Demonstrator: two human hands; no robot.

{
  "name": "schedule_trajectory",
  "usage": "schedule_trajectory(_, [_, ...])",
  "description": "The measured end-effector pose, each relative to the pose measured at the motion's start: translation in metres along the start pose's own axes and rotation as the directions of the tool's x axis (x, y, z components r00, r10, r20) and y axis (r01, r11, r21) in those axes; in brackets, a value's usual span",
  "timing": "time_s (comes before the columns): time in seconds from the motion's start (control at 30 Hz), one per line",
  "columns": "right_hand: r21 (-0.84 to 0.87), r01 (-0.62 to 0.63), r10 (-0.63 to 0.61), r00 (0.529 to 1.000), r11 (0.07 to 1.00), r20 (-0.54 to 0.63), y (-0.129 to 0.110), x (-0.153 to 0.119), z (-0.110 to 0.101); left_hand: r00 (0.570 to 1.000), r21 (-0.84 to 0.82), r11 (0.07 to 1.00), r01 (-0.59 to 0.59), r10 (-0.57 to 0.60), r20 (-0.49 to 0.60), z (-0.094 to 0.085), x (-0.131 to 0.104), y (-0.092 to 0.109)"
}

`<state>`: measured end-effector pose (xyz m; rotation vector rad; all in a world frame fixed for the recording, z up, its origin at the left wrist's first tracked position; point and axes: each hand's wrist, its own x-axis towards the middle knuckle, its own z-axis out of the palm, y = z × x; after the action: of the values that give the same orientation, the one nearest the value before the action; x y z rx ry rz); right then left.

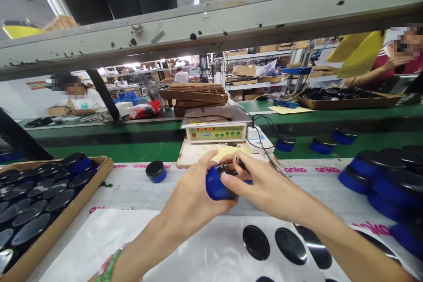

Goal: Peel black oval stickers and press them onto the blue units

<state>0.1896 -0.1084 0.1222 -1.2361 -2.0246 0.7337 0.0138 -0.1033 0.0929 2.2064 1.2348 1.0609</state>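
Near the middle of the view, my left hand (194,189) wraps round a blue round piece (216,184) with a dark side. My right hand (251,176) meets it from the right, thumb pressed on the piece and fingers bent over a small dark item whose shape is unclear. Black discs (256,242) lie on a white sheet (211,251) below my hands. A blue piece with a black top (156,171) stands alone to the left of my hands.
A cardboard tray (99,172) full of black-topped pieces is at left. Stacked blue pieces (393,185) stand at right. Ahead is a control box (216,133) with cables. A shelf beam (211,22) crosses above. People sit beyond the bench.
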Motion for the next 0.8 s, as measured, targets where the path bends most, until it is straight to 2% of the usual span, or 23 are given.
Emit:
schedule_trajectory(0.07, [0.097, -0.018, 0.02, 0.999, 0.995, -0.026, 0.009, 0.003, 0.005, 0.991, 0.106, 0.987, -0.122, 0.127, -0.037, 0.003, -0.002, -0.004])
schedule_trajectory(0.13, [0.163, -0.015, 0.026, 0.997, 0.987, -0.066, 0.017, 0.005, 0.012, 0.978, 0.188, 0.964, -0.19, 0.202, -0.045, 0.007, -0.003, -0.006])
schedule_trajectory(0.27, [0.112, 0.013, -0.001, 0.994, 0.994, -0.107, 0.024, 0.006, 0.028, 0.971, 0.282, 0.935, -0.214, 0.235, -0.042, 0.019, -0.005, -0.008])
schedule_trajectory(0.37, [0.014, 0.009, -0.007, 0.995, 1.0, -0.099, 0.03, 0.011, 0.027, 0.982, 0.296, 0.937, -0.184, 0.189, 0.014, 0.024, -0.005, -0.021])
schedule_trajectory(0.43, [-0.073, -0.048, 0.035, 0.985, 0.996, -0.171, 0.041, 0.02, 0.008, 0.995, 0.319, 0.943, -0.099, 0.101, 0.011, 0.02, -0.004, -0.042])
schedule_trajectory(0.47, [-0.127, -0.109, 0.074, 0.965, 0.986, -0.251, 0.051, 0.025, -0.007, 0.998, 0.337, 0.94, -0.046, 0.056, -0.018, 0.016, -0.003, -0.056])
schedule_trajectory(0.5, [-0.176, -0.191, 0.12, 0.928, 0.966, -0.353, 0.063, 0.029, -0.026, 0.997, 0.363, 0.931, 0.015, 0.015, -0.08, 0.011, -0.002, -0.072])
schedule_trajectory(0.57, [-0.226, -0.39, 0.213, 0.807, 0.893, -0.551, 0.094, 0.036, -0.069, 0.986, 0.38, 0.922, 0.079, -0.015, -0.169, 0.0, -0.002, -0.107])
schedule_trajectory(0.6, [-0.226, -0.485, 0.263, 0.744, 0.844, -0.614, 0.11, 0.038, -0.089, 0.977, 0.392, 0.914, 0.105, -0.021, -0.214, -0.006, -0.001, -0.123])
schedule_trajectory(0.63, [-0.223, -0.562, 0.316, 0.701, 0.797, -0.639, 0.127, 0.038, -0.105, 0.965, 0.405, 0.905, 0.131, -0.023, -0.261, -0.011, -0.001, -0.137])
schedule_trajectory(0.7, [-0.218, -0.656, 0.417, 0.666, 0.723, -0.618, 0.158, 0.039, -0.123, 0.944, 0.427, 0.888, 0.171, -0.022, -0.33, -0.017, 0.002, -0.153])
schedule_trajectory(0.73, [-0.219, -0.681, 0.46, 0.663, 0.699, -0.591, 0.17, 0.04, -0.124, 0.94, 0.432, 0.884, 0.177, -0.022, -0.34, -0.018, 0.004, -0.154])
schedule_trajectory(0.8, [-0.225, -0.704, 0.515, 0.665, 0.673, -0.541, 0.184, 0.043, -0.119, 0.953, 0.429, 0.89, 0.152, -0.018, -0.302, -0.015, 0.012, -0.141])
